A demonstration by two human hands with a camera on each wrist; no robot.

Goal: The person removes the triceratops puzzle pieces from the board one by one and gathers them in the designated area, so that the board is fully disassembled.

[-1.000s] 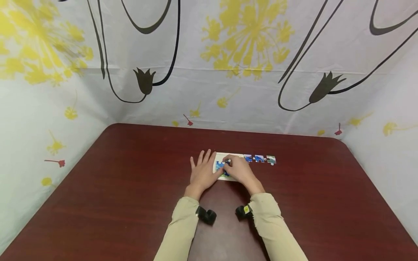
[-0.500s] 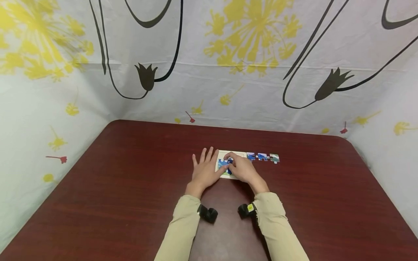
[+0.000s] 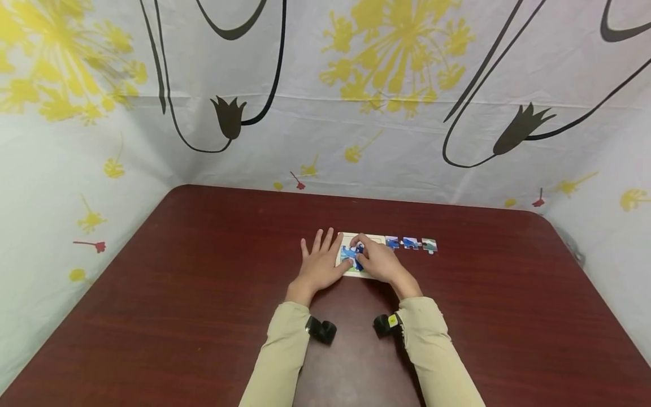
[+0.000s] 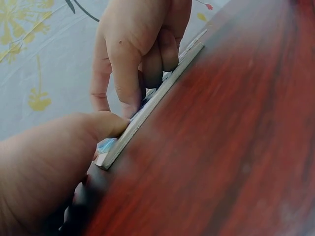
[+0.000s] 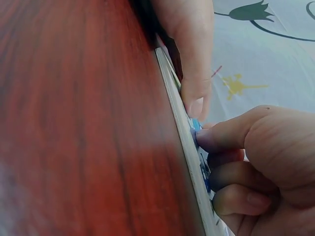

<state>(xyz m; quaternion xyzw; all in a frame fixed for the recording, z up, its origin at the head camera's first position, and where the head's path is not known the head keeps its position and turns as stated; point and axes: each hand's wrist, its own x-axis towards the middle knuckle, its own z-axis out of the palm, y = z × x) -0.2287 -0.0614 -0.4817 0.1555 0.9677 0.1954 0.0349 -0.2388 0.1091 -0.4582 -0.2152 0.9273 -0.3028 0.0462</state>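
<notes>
The right hand (image 3: 378,261) covers part of the puzzle board (image 3: 380,239), hiding whether it pinches a piece. Both sleeves (image 3: 280,350) run off the head view's bottom. The loose pieces (image 3: 410,243) show prints too small to tell

No text, number or brand could be read.
The head view showed a small yellow label (image 3: 393,320) on the black wrist camera (image 3: 381,327) beside the right sleeve (image 3: 422,316); any print on it was too small to make out. The jigsaw board (image 3: 348,236) and the row of loose jigsaw pieces (image 3: 410,243) showed coloured pictures, with no legible lettering.
</notes>
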